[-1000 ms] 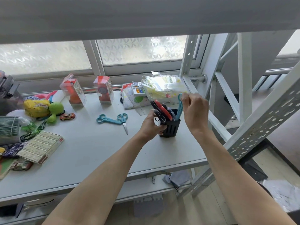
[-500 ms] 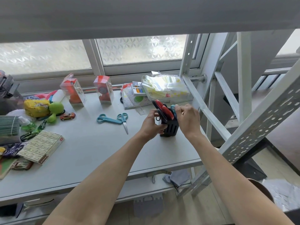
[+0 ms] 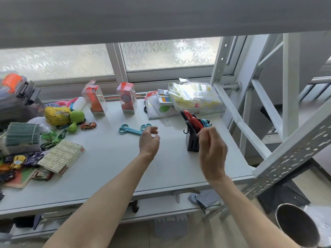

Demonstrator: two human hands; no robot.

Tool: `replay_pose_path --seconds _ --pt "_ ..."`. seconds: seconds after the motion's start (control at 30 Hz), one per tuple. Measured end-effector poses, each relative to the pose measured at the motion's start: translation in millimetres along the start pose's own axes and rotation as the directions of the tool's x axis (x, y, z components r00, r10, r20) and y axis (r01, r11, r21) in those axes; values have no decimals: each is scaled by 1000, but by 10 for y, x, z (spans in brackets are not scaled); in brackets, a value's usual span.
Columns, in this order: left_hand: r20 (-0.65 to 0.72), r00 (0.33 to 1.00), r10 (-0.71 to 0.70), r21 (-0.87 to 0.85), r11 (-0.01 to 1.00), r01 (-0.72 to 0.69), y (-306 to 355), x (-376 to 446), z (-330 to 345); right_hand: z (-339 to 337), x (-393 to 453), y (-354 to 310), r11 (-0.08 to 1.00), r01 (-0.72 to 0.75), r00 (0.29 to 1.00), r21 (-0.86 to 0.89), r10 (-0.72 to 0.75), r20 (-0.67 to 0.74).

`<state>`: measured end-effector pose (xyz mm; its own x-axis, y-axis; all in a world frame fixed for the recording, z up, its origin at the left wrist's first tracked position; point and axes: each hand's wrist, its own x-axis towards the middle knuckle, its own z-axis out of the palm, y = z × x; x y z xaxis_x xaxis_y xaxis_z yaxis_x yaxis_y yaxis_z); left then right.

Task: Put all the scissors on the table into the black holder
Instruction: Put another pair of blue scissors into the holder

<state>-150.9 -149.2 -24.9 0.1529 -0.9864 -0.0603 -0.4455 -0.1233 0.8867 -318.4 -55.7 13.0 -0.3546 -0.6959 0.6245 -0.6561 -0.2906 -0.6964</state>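
Left hand (image 3: 149, 140), grip spread and empty, reaches mid-frame for teal plastic-handled scissors (image 3: 133, 129) on the desk (image 3: 111, 158); next: pinch, carry to black slotted holder (image 3: 192, 144).

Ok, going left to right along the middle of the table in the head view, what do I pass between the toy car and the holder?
Red toy car → teal scissors lying flat → left hand, open above the table → black holder with scissors standing in it → right hand, just in front of the holder.

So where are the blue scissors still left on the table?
The blue scissors lie flat mid-table, just beyond the open left hand, left of the black holder.
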Motion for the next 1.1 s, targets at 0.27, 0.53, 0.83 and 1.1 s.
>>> replay_pose_path --seconds 0.27,0.53,0.83,1.1 --pt "189 980 69 440 886 -147 -459 283 -384 1121 -88 -11 963 159 741 -219 30 670" --pt "285 957 58 558 802 -215 -504 432 -421 1553 -18 40 786 499 550 -366 40 835" --pt "333 943 26 517 831 -205 -444 288 -298 1072 -351 101 869 411 645 -274 -66 761" --pt "329 944 -17 399 909 -123 -378 36 -231 850 -454 158 951 -11 692 -309 231 685"
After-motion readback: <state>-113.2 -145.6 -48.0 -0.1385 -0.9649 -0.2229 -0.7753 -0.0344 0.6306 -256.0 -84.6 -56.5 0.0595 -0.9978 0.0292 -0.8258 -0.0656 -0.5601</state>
